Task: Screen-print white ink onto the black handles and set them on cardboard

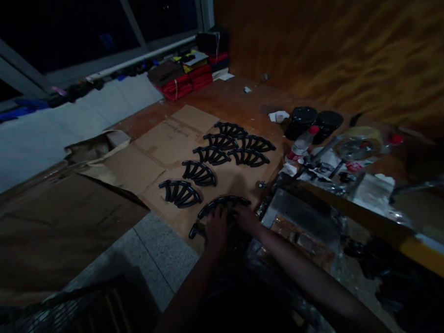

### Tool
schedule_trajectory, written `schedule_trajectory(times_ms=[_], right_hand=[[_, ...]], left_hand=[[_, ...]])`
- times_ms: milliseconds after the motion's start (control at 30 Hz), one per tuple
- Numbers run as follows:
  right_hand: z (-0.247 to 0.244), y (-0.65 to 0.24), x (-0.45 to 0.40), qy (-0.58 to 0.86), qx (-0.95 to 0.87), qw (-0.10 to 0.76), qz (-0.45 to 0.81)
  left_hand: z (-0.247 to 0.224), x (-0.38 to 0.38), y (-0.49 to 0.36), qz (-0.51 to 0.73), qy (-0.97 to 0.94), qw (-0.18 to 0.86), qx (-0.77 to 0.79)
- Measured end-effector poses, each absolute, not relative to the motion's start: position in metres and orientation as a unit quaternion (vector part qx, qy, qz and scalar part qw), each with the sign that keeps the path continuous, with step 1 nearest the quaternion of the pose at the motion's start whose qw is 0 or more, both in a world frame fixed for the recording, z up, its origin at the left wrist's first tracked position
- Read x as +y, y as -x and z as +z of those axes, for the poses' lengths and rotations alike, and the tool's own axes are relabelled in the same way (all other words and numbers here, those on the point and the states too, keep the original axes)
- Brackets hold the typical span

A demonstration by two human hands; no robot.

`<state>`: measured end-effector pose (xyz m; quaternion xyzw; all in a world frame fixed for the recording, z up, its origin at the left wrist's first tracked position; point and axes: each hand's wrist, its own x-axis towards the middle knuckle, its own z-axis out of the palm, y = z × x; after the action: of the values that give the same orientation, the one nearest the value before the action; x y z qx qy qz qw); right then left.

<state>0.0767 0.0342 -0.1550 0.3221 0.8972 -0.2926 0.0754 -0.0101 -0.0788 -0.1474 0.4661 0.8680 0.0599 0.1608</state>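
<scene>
Both hands are at the near end of the cardboard (151,142), at a curved row of black parts (223,201). My left hand (217,223) touches the near side of this row with bent fingers. My right hand (245,218) reaches the row's right part, fingers bent. Dim light hides the fingertips and anything between them. Left of my left hand lies a single black piece (196,230). Farther off, several fan-shaped groups of black parts (181,193) lie on the cardboard.
A plastic bottle (302,143), black round containers (304,117) and a tape roll (359,143) stand at the right. Nearer is a metal plate (290,212). Folded red cloths (183,85) lie at the back by the window. Brown paper (62,222) covers the left.
</scene>
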Motion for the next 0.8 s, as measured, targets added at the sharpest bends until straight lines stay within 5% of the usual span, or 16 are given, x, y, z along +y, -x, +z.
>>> schedule_trajectory(times_ms=[200, 567, 800], right_hand=[[-0.157, -0.069, 0.036, -0.349, 0.885, 0.089, -0.296], [-0.155, -0.068, 0.073, -0.469, 0.815, -0.051, -0.336], [-0.143, -0.027, 0.108, -0.499, 0.815, -0.027, -0.293]], left_hand=[[-0.148, -0.064, 0.012, 0.020, -0.462, 0.193, 0.865], [-0.134, 0.007, 0.040, 0.018, -0.613, 0.097, 0.784], [-0.140, 0.083, 0.090, 0.003, -0.663, 0.148, 0.733]])
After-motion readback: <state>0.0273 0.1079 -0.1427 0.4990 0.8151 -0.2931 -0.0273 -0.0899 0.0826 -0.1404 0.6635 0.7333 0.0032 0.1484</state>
